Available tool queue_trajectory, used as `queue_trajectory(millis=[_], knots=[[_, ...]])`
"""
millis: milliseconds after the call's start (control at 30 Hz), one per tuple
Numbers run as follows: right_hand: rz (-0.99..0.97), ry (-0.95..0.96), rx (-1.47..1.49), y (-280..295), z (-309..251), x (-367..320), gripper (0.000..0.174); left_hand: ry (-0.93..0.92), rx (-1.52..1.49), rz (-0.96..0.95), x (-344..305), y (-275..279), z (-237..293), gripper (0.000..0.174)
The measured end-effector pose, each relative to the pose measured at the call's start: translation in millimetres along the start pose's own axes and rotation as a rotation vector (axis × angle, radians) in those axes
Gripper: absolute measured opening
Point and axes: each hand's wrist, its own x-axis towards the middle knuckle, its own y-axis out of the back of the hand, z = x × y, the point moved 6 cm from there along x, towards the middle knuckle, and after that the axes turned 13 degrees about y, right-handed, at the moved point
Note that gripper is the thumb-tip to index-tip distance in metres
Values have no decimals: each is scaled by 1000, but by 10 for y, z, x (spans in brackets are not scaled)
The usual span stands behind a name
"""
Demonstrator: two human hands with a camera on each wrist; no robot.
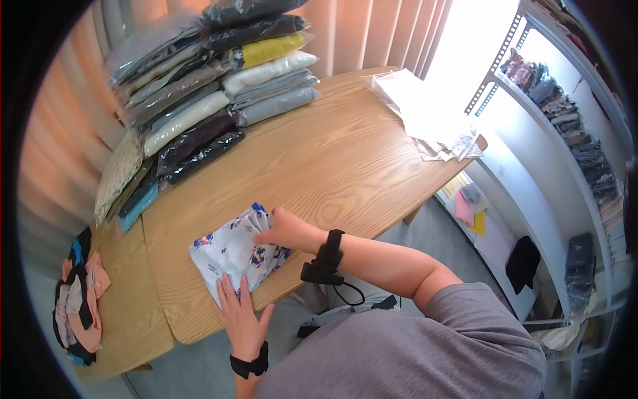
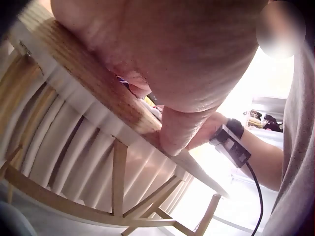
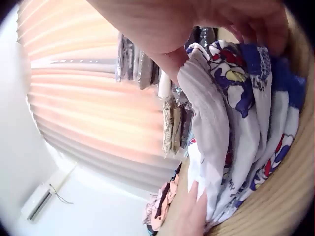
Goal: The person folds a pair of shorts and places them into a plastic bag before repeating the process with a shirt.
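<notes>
A white garment with blue, red and yellow prints (image 1: 226,246) lies folded in layers near the table's front edge. The right hand (image 1: 289,231) grips its right side; in the right wrist view, that hand (image 3: 221,24) has its thumb on the near layer and its fingers behind the stacked folds (image 3: 241,108). Spread fingers of the left hand (image 1: 242,322) rest on the garment's lower left part. The left wrist view shows the left hand (image 2: 167,59) close up at the table edge, hiding most of the cloth.
Bagged folded clothes (image 1: 193,100) stand in tall stacks at the table's back left. Clear plastic bags (image 1: 425,113) lie at the far right end. Peach and black clothes (image 1: 83,306) are at the far left. Shelves (image 1: 565,153) with more items stand to the right.
</notes>
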Motion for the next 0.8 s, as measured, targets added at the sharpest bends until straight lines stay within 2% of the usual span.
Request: queue_trajectory(millis=[67,100,167,233,300,367,433,467,533,567,600,633,700,800], knots=[[-294,-184,413,-103,-46,-42,56,-3,22,-19,-11,-15,-2,81],[-273,-180,415,-95,-45,-19,56,0,22,-18,-10,-21,-10,80],[-353,-249,411,-192,-18,-29,47,-20,31,-13,-4,-22,-13,80],[-359,-253,522,-186,-80,-77,48,-4,6,-15,-9,-21,-22,79],[-236,-114,477,-227,-34,-1,51,-14,-6,-10,-11,-4,6,80],[-259,-36,412,-34,19,12,58,29,-2,-37,-6,-13,-26,80],[-166,-5,116,478,140,85,64,13,7,-37,-4,-28,-37,81],[-31,104,-53,865,232,149,66,17,-5,-46,-2,-34,-42,81],[10,50,-531,1654,502,248,56,11,-8,-50,-1,-48,-69,82],[-9,-47,-802,2010,648,281,45,-1,2,-50,0,-64,-80,83],[74,-209,-975,2366,783,279,34,-15,12,-50,5,-82,-82,85],[140,-310,-1086,2688,1047,313,30,-28,18,-43,8,-79,-65,85],[193,-395,-1150,3198,1409,258,34,-18,15,-77,15,-60,-19,85],[143,-617,-1018,3622,1887,140,49,-37,83,-62,91,-145,-85,81]])
